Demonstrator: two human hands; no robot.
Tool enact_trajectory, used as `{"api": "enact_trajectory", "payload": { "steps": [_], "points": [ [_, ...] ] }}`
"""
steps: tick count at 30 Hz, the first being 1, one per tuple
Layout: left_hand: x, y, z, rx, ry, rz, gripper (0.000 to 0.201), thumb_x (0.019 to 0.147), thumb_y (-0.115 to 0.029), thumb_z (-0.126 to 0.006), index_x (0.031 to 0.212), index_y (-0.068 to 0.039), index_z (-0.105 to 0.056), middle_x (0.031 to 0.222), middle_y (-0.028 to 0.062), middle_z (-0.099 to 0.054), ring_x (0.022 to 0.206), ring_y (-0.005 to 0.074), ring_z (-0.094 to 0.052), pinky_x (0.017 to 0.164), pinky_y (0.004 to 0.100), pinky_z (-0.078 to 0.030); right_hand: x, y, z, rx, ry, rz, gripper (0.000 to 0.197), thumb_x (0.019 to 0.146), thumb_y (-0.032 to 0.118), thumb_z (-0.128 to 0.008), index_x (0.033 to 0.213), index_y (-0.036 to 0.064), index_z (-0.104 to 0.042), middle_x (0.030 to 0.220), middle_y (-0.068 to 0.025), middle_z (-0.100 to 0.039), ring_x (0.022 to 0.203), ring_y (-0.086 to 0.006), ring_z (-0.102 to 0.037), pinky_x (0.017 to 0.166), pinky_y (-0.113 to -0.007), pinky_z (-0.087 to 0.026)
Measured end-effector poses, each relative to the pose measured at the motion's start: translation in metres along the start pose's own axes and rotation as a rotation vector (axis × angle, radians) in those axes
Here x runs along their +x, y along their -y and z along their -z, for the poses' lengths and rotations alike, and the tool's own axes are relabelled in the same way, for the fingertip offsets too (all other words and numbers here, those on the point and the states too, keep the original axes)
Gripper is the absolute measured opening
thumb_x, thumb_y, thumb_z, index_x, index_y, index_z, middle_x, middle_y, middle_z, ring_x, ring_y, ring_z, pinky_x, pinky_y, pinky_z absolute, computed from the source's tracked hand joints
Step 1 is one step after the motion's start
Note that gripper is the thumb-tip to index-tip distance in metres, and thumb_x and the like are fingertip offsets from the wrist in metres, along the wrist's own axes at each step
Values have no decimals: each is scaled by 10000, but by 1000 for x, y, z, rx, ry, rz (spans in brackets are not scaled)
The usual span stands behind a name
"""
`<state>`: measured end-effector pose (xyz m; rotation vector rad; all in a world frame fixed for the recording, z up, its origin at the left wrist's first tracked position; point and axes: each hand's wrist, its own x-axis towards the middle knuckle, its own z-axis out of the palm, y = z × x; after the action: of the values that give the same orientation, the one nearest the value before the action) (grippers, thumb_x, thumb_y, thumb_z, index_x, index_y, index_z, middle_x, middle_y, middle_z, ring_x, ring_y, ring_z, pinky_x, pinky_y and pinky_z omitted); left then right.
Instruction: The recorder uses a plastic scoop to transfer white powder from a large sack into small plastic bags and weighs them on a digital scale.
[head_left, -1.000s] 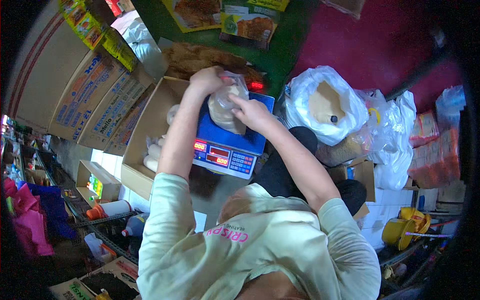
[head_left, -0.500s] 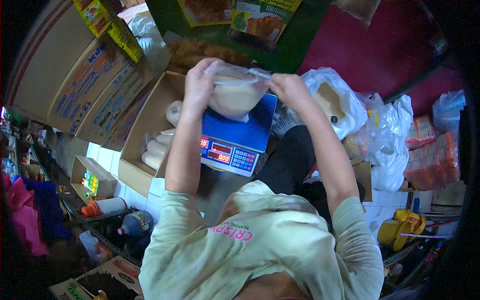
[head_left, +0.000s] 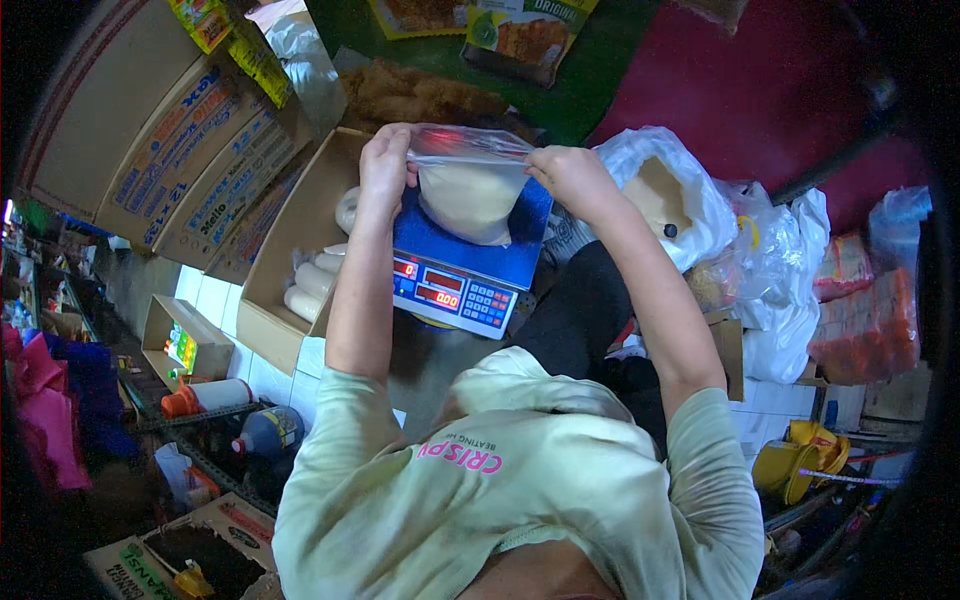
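Between my hands hangs a clear plastic bag (head_left: 465,200), its lower part filled with a pale powder or fine grain. My left hand (head_left: 386,165) is closed on one top corner and my right hand (head_left: 570,178) pinches the other, so the mouth is stretched straight across. Under and behind the bag is the blue plate of a digital scale (head_left: 522,255); its keypad and lit red display face me. I cannot tell whether the bag's bottom touches the plate.
Left of the scale, a cardboard box (head_left: 268,285) holds several filled pale bags (head_left: 312,285). At right stands an open white sack (head_left: 655,195) of pale contents with a dark-ended object in it. Beyond it are plastic bags (head_left: 790,260) and orange packs (head_left: 865,325). Brown cartons (head_left: 190,170) stack at far left.
The bag has come down slightly and hangs stiller, its top pulled flatter between my hands. Both hands keep their hold, and the view has shifted a little.
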<state>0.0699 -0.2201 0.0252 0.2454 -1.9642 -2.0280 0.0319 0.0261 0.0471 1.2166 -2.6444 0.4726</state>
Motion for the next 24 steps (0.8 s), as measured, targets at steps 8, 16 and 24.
{"api": "enact_trajectory", "payload": {
  "steps": [8, 16, 24],
  "points": [
    [11, -14, 6, 411, -84, -84, 223, 853, -186, -516, 943, 3, -593, 585, -3, -518, 418, 53, -411, 373, 218, -318, 2, 1, 38, 149, -215, -10, 292, 725, 190, -641, 973, 49, -578, 905, -132, -592, 837, -282, -581, 713, -349, -469],
    [9, -17, -12, 287, -25, -29, 201, 835, -179, -545, 924, -9, -606, 592, 9, -530, 457, 63, -463, 414, 209, -382, 13, -16, -59, 918, -202, -401, 482, 761, 266, -655, 1126, -16, -514, 955, -107, -588, 847, -166, -550, 740, -281, -440],
    [6, -23, -3, -22, -1, -39, 169, 854, -163, -531, 915, -15, -584, 718, 32, -564, 540, 66, -496, 427, 197, -395, 31, -8, -35, 896, -258, -372, 201, 798, 209, -570, 816, 12, -608, 675, -87, -597, 624, -167, -567, 583, -298, -435]
  ]
}}
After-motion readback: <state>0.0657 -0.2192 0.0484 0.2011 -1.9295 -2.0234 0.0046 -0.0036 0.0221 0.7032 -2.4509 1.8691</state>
